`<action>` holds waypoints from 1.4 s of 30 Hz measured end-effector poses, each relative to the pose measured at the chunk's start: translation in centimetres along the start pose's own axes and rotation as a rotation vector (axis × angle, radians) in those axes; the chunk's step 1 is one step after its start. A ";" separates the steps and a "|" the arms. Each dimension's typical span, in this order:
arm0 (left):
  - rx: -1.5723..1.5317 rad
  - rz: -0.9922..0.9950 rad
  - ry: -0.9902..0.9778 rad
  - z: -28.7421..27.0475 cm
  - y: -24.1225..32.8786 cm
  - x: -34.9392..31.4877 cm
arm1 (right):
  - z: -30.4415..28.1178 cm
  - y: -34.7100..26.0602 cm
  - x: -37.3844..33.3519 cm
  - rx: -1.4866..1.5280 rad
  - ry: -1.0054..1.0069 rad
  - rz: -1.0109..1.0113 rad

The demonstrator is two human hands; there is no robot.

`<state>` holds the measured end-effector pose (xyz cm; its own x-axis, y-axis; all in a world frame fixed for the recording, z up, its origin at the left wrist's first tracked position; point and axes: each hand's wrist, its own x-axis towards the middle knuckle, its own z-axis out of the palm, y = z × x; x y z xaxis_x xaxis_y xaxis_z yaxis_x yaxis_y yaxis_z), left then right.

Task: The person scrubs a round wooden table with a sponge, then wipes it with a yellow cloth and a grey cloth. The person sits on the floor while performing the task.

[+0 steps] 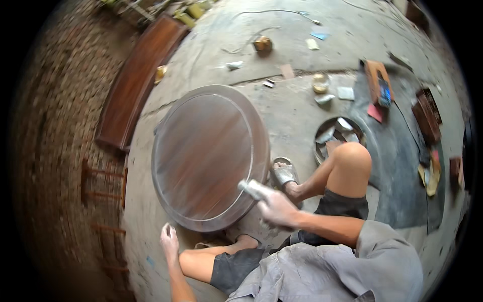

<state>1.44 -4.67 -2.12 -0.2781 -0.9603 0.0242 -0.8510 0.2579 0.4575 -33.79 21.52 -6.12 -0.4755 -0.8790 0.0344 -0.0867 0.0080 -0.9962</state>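
Observation:
A round dark-brown wooden tabletop lies in front of me, with a pale ring near its edge and whitish dust on it. My right hand is closed around a pale, dusty folded pad. The pad's far end is over the near right rim of the tabletop; I cannot tell if it touches. My left hand is beside my left knee, just off the near left edge. Its fingers are loosely curled and a little apart, with nothing visible in them. Pale dust coats its fingertips.
A round pan with several pale folded pieces stands beside my right knee. Farther right, a wooden block-like tool sits on a dark sheet. A long reddish-brown wooden panel lies at the left. Cords and scraps lie on the concrete floor.

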 end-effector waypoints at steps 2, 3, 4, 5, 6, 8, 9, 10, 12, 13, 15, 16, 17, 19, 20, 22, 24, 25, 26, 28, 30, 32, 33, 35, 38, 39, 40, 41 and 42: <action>0.010 0.074 0.149 -1.9 1.4 -0.7 | -5.9 -4.3 2.7 -0.112 0.031 -0.152; -0.017 0.097 0.209 -1.9 2.9 -0.7 | -8.7 -5.8 3.9 -0.237 0.074 -0.178; -0.116 0.114 0.257 -2.2 3.9 -1.5 | -10.7 -6.0 5.1 -0.373 0.120 -0.263; -0.045 0.113 0.275 -3.5 5.2 -2.8 | -12.0 -6.1 6.6 -0.501 0.173 -0.350; 0.009 0.124 0.271 -4.5 7.4 -4.2 | -13.6 -6.5 8.4 -0.546 0.210 -0.372; 0.063 0.159 0.230 -5.0 8.8 -5.9 | -15.0 -7.0 10.1 -0.676 0.303 -0.425; 0.092 0.167 0.190 -5.0 8.1 -7.3 | -15.6 -6.6 10.9 -0.773 0.343 -0.449; 0.101 0.186 0.182 -5.1 7.0 -8.6 | -15.5 -6.3 11.8 -0.763 0.333 -0.452; 0.113 0.241 0.189 -5.7 7.0 -8.9 | -16.2 -6.2 12.8 -0.752 0.302 -0.419; 0.099 0.273 0.203 -5.2 7.5 -8.9 | -16.8 -5.7 13.3 -0.749 0.318 -0.388; 0.083 0.295 0.231 -5.5 8.3 -8.5 | -17.6 -4.5 14.4 -0.711 0.349 -0.340; 0.053 0.292 0.210 -4.6 8.5 -8.1 | -19.1 -3.7 14.3 -0.752 0.294 -0.350; 0.059 0.287 0.184 -5.3 8.9 -8.3 | -19.8 -2.8 14.5 -0.770 0.317 -0.314; 0.019 0.327 0.188 -5.5 10.7 -7.8 | -24.3 -1.0 14.7 -0.879 0.401 -0.423; 0.039 0.324 0.170 -5.7 10.1 -7.9 | -23.8 -2.4 13.6 -0.917 0.319 -0.225; 0.052 0.242 0.102 -4.3 7.7 -8.7 | -23.8 -4.0 12.4 -1.028 0.384 -0.126; 0.014 0.210 0.124 -4.3 6.5 -9.5 | -26.4 -1.8 9.4 -0.825 0.552 -0.202; -0.004 0.188 0.164 -4.8 6.2 -9.6 | -27.4 -1.0 7.4 -0.841 0.605 -0.204; -0.023 0.158 0.108 -4.8 6.2 -9.4 | -28.2 0.1 4.3 -0.805 0.621 -0.100; -0.061 0.160 0.115 -4.3 5.8 -9.3 | -29.3 4.7 -2.3 -0.788 0.713 -0.018; -0.057 0.154 0.104 -4.6 4.6 -9.0 | -27.9 10.8 -8.5 -0.769 0.797 0.070; -0.033 0.142 0.090 -4.9 3.8 -8.6 | -25.4 15.0 -13.9 -0.690 0.797 0.294; -0.015 0.127 0.090 -4.9 4.1 -8.7 | -24.4 17.0 -16.1 -0.646 0.793 0.424; 0.035 0.101 0.100 -5.2 5.6 -9.1 | -22.3 20.9 -18.5 -0.586 0.840 0.536; 0.116 0.132 0.079 -4.9 7.0 -8.8 | -21.7 25.4 -19.5 -0.440 0.801 0.745; 0.142 0.150 0.068 -4.8 7.1 -8.4 | -21.6 26.2 -19.5 -0.405 0.811 0.796; 0.209 0.138 0.094 -6.0 6.3 -8.5 | -20.7 24.1 -16.8 -0.103 0.742 0.837; 0.252 0.133 0.102 -6.2 5.4 -8.4 | -20.6 22.5 -15.0 0.093 0.743 0.824; 0.246 0.129 0.111 -5.9 4.6 -8.0 | -21.2 22.9 -14.0 0.139 0.767 0.781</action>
<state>2.38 3.55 5.00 -0.3521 -0.9202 0.1711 -0.8980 0.3837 0.2156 -47.70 44.12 -27.71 -0.7777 -0.1257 -0.6159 0.5506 0.3365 -0.7639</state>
